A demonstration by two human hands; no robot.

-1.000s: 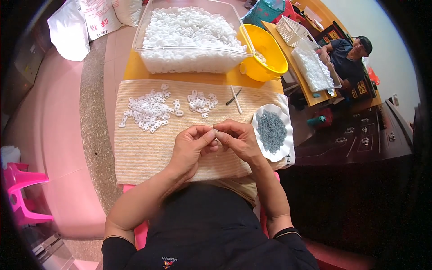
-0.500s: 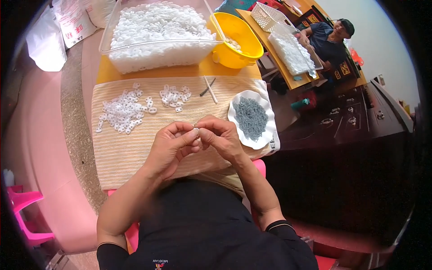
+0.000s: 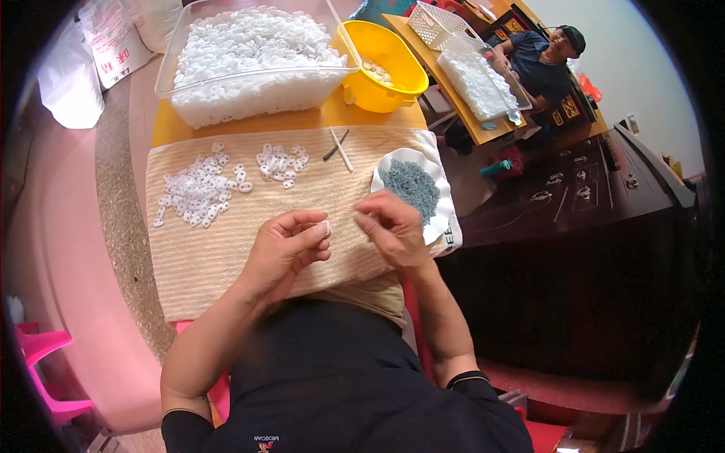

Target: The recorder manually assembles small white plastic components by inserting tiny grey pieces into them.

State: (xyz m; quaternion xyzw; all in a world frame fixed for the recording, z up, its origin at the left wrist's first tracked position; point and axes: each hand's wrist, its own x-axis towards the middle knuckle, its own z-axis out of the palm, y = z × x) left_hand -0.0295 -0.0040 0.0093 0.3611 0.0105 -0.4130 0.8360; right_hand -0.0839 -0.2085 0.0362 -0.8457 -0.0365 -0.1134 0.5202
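Observation:
My left hand (image 3: 285, 245) is closed in a pinch over the cloth, with a small white plastic piece (image 3: 327, 226) between thumb and forefinger, mostly hidden by the fingertips. Just right of it, my right hand (image 3: 394, 232) hovers with curled fingers; thumb and forefinger stand slightly apart and nothing shows between them. It is nearest to a white wavy-edged plate (image 3: 383, 166) heaped with small grey pieces (image 3: 411, 189), and covers the plate's lower left. Beyond my left hand lie a large pile of white two-holed pieces (image 3: 198, 189) and a smaller pile (image 3: 281, 164).
One white and one dark stick (image 3: 341, 149) cross on the striped cloth (image 3: 226, 264). Behind stand a clear bin (image 3: 257, 98) full of white pieces and a yellow tub (image 3: 411, 75). A person (image 3: 540, 64) sits at another table at the far right. Sacks (image 3: 113, 41) stand far left.
My hands have come apart: the right has moved away to the right, toward the plate. My left hand keeps its pinch. The whole view has shifted slightly.

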